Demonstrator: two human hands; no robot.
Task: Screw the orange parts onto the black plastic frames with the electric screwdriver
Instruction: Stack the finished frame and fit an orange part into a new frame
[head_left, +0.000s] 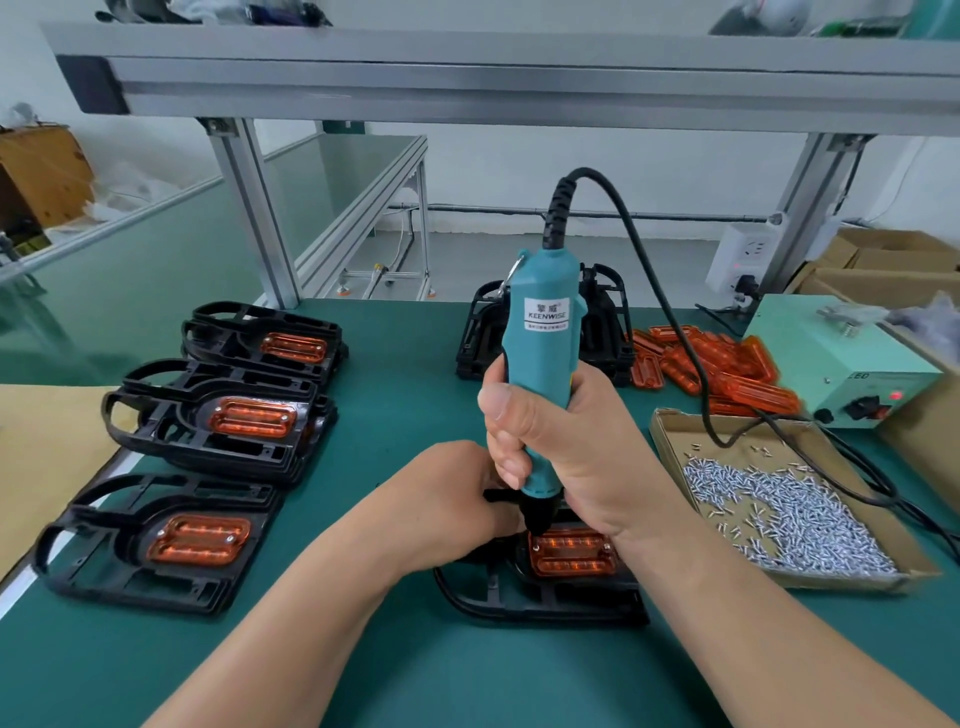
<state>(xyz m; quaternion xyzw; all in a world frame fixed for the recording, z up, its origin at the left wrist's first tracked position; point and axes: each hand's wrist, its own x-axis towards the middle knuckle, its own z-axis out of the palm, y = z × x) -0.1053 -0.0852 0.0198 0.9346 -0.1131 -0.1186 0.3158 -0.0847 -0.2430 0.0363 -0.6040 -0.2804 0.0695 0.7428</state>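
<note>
My right hand (561, 441) grips the teal electric screwdriver (543, 338) upright, its black tip down on the left end of an orange part (574, 553). That part lies in a black plastic frame (540, 597) on the green mat in front of me. My left hand (452, 499) holds the frame beside the screwdriver tip; its fingertips are hidden behind the tool. A pile of loose orange parts (727, 364) lies at the back right, next to a stack of bare black frames (608, 332).
Three stacks of frames fitted with orange parts stand on the left (208, 540), (228, 415), (270, 338). A cardboard tray of screws (789, 504) is at my right. The power supply box (841, 358) and the screwdriver's cable (675, 322) are behind it.
</note>
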